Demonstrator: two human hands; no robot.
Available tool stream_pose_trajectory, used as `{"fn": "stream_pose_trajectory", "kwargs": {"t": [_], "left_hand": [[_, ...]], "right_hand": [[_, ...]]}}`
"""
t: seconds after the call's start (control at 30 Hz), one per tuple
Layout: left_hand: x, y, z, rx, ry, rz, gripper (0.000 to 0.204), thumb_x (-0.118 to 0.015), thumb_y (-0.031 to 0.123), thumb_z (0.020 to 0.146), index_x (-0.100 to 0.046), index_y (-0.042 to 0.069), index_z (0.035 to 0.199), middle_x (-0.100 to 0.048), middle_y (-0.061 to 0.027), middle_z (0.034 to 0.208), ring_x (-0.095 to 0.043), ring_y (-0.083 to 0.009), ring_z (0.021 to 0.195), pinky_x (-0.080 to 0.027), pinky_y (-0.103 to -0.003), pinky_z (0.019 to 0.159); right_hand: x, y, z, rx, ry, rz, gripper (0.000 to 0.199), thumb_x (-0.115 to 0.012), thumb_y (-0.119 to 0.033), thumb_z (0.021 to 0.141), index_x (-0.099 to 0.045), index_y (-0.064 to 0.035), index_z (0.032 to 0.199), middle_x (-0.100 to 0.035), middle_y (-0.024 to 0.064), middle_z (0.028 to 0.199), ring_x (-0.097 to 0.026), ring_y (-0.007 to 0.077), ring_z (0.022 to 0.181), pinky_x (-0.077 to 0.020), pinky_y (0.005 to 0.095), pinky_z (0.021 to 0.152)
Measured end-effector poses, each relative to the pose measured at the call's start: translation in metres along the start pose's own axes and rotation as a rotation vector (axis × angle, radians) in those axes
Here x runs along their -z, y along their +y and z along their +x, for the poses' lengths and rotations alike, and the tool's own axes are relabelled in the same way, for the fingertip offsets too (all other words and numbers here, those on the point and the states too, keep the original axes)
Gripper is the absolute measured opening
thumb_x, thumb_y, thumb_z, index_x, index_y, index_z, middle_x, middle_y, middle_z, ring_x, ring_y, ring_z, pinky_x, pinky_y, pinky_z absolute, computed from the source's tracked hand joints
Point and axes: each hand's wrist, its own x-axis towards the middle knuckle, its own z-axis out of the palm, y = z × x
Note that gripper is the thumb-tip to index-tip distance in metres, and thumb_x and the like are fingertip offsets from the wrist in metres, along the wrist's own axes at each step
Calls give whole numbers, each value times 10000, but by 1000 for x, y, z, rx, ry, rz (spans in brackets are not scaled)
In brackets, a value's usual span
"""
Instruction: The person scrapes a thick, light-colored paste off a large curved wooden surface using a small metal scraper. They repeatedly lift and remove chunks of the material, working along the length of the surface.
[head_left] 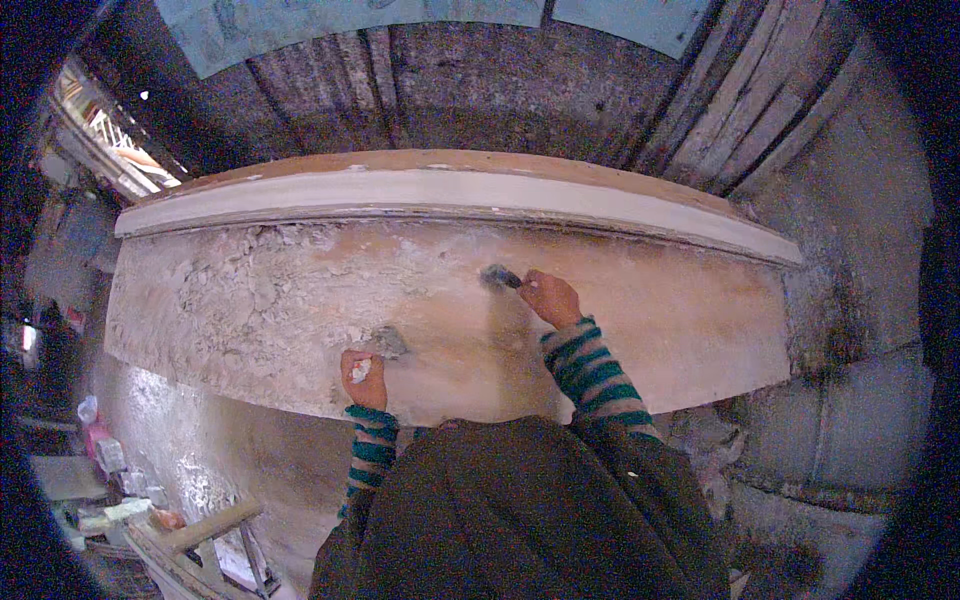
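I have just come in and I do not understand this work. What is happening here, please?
A person in striped sleeves leans over a long panel laid flat, coated in pale filler. The right hand holds a small scraper against the surface near the middle. The left hand grips a second tool, its blade on the panel close to the near edge. The left part of the panel is rough and patchy; the right part looks smoother. A pale raised moulding runs along the far edge.

Rough grey wall [850, 200] behind, weathered wooden planks [720, 110] leaning against it, dusty pale floor [190, 440] lower left, daylight through an opening [110, 135] upper left.
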Motion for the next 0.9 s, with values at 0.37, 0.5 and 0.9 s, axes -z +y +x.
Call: {"fn": "stream_pose_trajectory", "kwargs": {"t": [0.37,0.5,0.9], "left_hand": [[2,19,-5,4,-24,133,183,-608,-56,670,-483,68,721,-480,-36,746,-465,-151,747,-385,-283,723],[-2,24,-3,-11,-15,129,201,-603,-74,663,-473,71,714,-470,-24,745,-453,-140,738,-396,-277,692],[-6,15,-13,35,106,127,197,-589,-68,689,-467,84,715,-439,3,737,-436,-104,708,-409,-235,614]], "right_hand": [[-46,64,-175,-112,-11,105,310,-528,-385,820,-586,-111,954,-630,141,812,-602,333,771,-474,439,660],[-39,18,-116,-116,-59,92,299,-545,-379,811,-590,-104,918,-624,147,794,-603,335,742,-474,436,647],[-17,44,-151,3,-120,-16,253,-501,-326,831,-543,-113,961,-615,151,759,-603,346,699,-474,462,577]]}}
